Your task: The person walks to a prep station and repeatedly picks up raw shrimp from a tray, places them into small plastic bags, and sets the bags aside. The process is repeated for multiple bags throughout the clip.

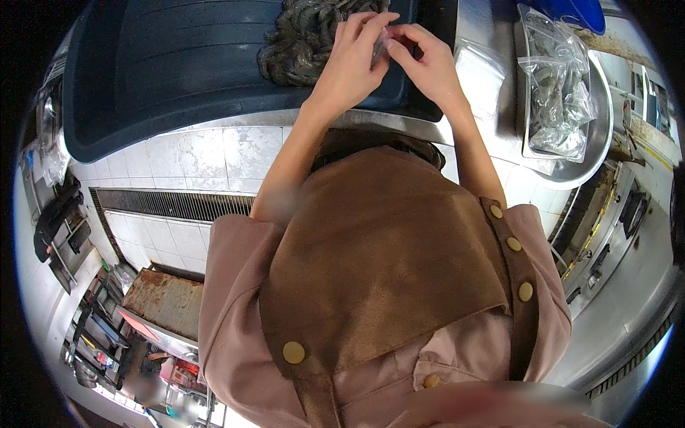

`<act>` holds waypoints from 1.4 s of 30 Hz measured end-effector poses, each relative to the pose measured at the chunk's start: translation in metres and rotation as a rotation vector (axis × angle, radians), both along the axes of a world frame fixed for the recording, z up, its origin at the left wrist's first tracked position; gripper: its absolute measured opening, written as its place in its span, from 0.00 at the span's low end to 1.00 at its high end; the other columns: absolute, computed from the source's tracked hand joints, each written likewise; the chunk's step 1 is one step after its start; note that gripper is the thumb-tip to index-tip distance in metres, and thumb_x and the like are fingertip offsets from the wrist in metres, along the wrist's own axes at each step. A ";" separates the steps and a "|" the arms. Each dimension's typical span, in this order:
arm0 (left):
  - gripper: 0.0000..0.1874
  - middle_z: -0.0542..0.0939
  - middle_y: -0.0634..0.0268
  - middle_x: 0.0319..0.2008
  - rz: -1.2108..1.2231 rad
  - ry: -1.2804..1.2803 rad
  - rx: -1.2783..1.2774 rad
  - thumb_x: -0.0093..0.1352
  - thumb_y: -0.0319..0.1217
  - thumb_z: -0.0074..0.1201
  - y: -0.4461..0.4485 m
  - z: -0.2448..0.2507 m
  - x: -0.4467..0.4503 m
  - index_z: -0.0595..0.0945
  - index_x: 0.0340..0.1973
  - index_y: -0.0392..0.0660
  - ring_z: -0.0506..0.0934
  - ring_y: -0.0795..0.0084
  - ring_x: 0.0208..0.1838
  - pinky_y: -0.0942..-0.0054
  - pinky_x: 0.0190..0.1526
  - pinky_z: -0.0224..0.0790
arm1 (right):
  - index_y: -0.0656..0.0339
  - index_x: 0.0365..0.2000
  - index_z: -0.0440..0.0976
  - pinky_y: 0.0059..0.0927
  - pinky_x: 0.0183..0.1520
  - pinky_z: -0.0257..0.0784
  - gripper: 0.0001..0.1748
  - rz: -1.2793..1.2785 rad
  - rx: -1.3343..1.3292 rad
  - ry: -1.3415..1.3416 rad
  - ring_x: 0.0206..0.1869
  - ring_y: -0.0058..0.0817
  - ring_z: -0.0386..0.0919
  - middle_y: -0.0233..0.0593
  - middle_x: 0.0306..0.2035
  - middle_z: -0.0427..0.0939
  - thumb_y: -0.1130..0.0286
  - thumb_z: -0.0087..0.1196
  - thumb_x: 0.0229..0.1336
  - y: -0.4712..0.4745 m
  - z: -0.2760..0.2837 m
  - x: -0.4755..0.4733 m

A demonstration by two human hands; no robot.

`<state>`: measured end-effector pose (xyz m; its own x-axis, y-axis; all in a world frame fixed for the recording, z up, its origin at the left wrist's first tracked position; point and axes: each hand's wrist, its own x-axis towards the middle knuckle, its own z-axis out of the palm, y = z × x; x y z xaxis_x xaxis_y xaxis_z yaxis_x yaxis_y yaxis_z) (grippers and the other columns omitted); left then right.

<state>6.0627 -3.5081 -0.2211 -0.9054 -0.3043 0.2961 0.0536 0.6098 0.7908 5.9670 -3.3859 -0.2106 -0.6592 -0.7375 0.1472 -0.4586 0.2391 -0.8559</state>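
A heap of grey raw shrimp (294,51) lies in a large dark blue plastic tub (187,59). Over the tub's right part, my left hand (356,56) and my right hand (431,64) meet at a small clear plastic bag (380,48). Both hands pinch it between thumb and fingers, and they cover most of it, so its contents are hidden. Just right of my right hand, flat clear plastic bags (479,75) rest on the steel counter.
At right, a metal tray (527,128) with several filled zip bags (556,101) sits over a round steel basin (604,134). Behind it stands a blue container (583,13). A floor drain grate (176,205) and a rusty-topped cabinet (166,299) lie at left. Another person's arm (156,355) shows lower left.
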 end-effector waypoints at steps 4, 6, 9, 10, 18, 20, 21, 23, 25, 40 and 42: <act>0.31 0.66 0.54 0.56 -0.037 -0.026 -0.043 0.60 0.25 0.55 0.004 -0.001 0.001 0.67 0.60 0.52 0.62 0.50 0.61 0.60 0.62 0.56 | 0.62 0.34 0.78 0.27 0.34 0.69 0.13 0.122 0.039 -0.045 0.28 0.28 0.74 0.38 0.29 0.75 0.61 0.56 0.55 0.004 0.000 -0.007; 0.31 0.64 0.54 0.59 -0.100 -0.001 0.016 0.62 0.28 0.55 0.003 -0.003 0.003 0.67 0.61 0.52 0.60 0.48 0.63 0.59 0.63 0.55 | 0.61 0.33 0.78 0.28 0.34 0.69 0.14 0.087 -0.028 -0.015 0.27 0.28 0.74 0.38 0.28 0.75 0.60 0.56 0.55 0.004 -0.009 -0.010; 0.28 0.64 0.53 0.61 -0.069 0.001 0.000 0.64 0.31 0.55 0.001 -0.004 0.004 0.68 0.61 0.52 0.64 0.49 0.61 0.60 0.61 0.58 | 0.62 0.32 0.78 0.29 0.34 0.70 0.14 0.059 0.115 -0.160 0.26 0.32 0.74 0.40 0.27 0.76 0.60 0.56 0.55 0.008 0.002 -0.008; 0.27 0.67 0.54 0.59 -0.052 -0.017 -0.005 0.64 0.32 0.55 -0.001 -0.004 0.004 0.69 0.60 0.51 0.66 0.50 0.59 0.61 0.59 0.60 | 0.62 0.33 0.77 0.27 0.34 0.69 0.13 0.059 0.105 -0.106 0.27 0.29 0.74 0.39 0.26 0.76 0.62 0.55 0.56 0.008 0.001 -0.009; 0.23 0.80 0.58 0.43 0.034 -0.044 -0.107 0.63 0.36 0.56 -0.004 0.007 0.001 0.74 0.54 0.52 0.79 0.53 0.40 0.61 0.44 0.72 | 0.65 0.31 0.74 0.25 0.31 0.67 0.12 0.002 0.101 0.174 0.24 0.30 0.71 0.39 0.23 0.75 0.64 0.55 0.57 0.008 0.013 -0.009; 0.23 0.80 0.58 0.41 0.035 0.020 -0.027 0.63 0.37 0.57 0.002 0.006 0.003 0.74 0.54 0.51 0.79 0.54 0.39 0.62 0.42 0.73 | 0.65 0.30 0.73 0.24 0.30 0.66 0.13 -0.073 0.101 0.201 0.24 0.28 0.70 0.38 0.23 0.74 0.63 0.56 0.57 0.010 0.012 -0.007; 0.24 0.81 0.58 0.41 0.037 0.052 0.011 0.62 0.38 0.57 0.004 0.006 0.004 0.74 0.54 0.51 0.80 0.54 0.38 0.62 0.40 0.73 | 0.65 0.29 0.72 0.24 0.30 0.66 0.13 -0.111 0.098 0.214 0.23 0.26 0.69 0.37 0.23 0.74 0.63 0.56 0.57 0.009 0.011 -0.007; 0.23 0.80 0.55 0.41 0.005 -0.058 0.212 0.62 0.39 0.58 0.012 0.010 0.006 0.75 0.52 0.49 0.80 0.55 0.37 0.64 0.40 0.73 | 0.65 0.27 0.72 0.30 0.29 0.66 0.15 -0.126 0.115 0.109 0.23 0.33 0.70 0.41 0.22 0.72 0.62 0.57 0.54 0.009 0.018 -0.002; 0.21 0.79 0.52 0.43 -0.020 -0.231 0.316 0.63 0.38 0.57 0.016 0.011 0.008 0.75 0.51 0.48 0.80 0.54 0.37 0.64 0.39 0.73 | 0.65 0.25 0.72 0.32 0.28 0.65 0.15 -0.093 0.129 0.027 0.22 0.35 0.70 0.42 0.21 0.71 0.61 0.57 0.53 0.012 0.018 0.000; 0.27 0.70 0.59 0.54 -0.080 -0.057 -0.154 0.56 0.30 0.57 -0.005 0.013 0.028 0.73 0.52 0.49 0.67 0.53 0.57 0.57 0.61 0.56 | 0.61 0.32 0.70 0.25 0.28 0.67 0.08 0.150 0.249 -0.060 0.25 0.22 0.71 0.35 0.25 0.71 0.77 0.52 0.47 0.036 0.009 -0.008; 0.33 0.69 0.56 0.54 -0.150 0.036 -0.053 0.54 0.34 0.62 -0.002 0.009 0.026 0.70 0.56 0.47 0.66 0.52 0.58 0.56 0.62 0.54 | 0.62 0.34 0.71 0.23 0.27 0.68 0.07 0.186 0.264 -0.504 0.25 0.19 0.72 0.33 0.27 0.73 0.76 0.52 0.50 0.035 0.008 -0.022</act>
